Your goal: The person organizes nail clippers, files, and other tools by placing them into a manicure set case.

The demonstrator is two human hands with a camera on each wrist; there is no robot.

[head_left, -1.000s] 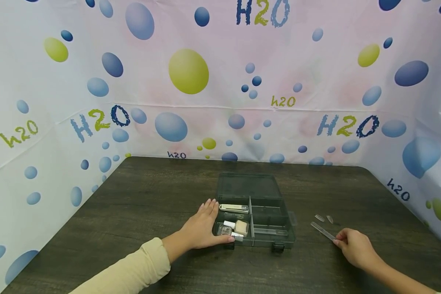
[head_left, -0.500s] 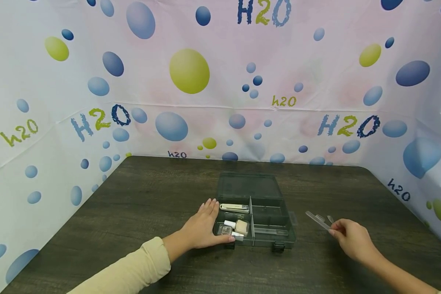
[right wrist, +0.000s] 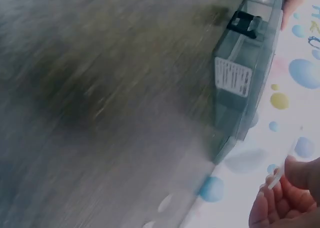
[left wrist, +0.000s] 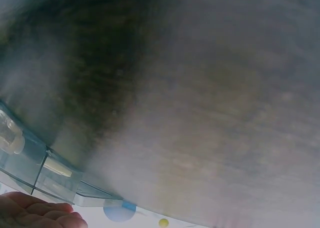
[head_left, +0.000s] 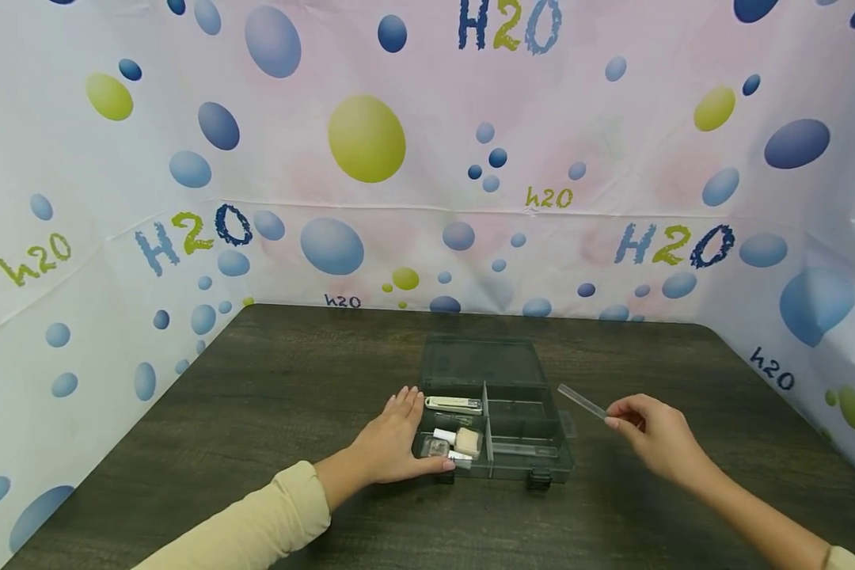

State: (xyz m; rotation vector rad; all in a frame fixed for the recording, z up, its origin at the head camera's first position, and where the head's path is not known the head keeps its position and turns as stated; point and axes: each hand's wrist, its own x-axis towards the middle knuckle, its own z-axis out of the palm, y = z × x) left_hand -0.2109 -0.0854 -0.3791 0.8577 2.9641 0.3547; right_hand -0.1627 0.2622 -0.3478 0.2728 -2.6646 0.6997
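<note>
A see-through grey compartment box [head_left: 530, 469] lies with its lid raised. My left hand [head_left: 393, 440] rests along its left side, fingers straight, thumb over the front corner. Between thumb and fingers my right hand [head_left: 655, 437] pinches one end of a narrow clear plastic strip [head_left: 582, 401]; the other end points at the box's right side. A cream nail clipper [head_left: 454, 404] lies in the back left compartment. In front of it are nail polish bottles [head_left: 468, 441]. Another clear strip [head_left: 524, 450] lies in the front right compartment.
The raised lid [head_left: 480, 361] leans back behind the box, and two dark latches, one of them a latch [head_left: 539, 478], sit on its front. Two small clear curved pieces [right wrist: 165, 203] show on the dark tabletop [head_left: 313, 348] in the right wrist view, hidden in the head view.
My right hand has lifted the clear strip from the table and carried it left and away from me, towards the box. The left hand has stayed at the box's side.
</note>
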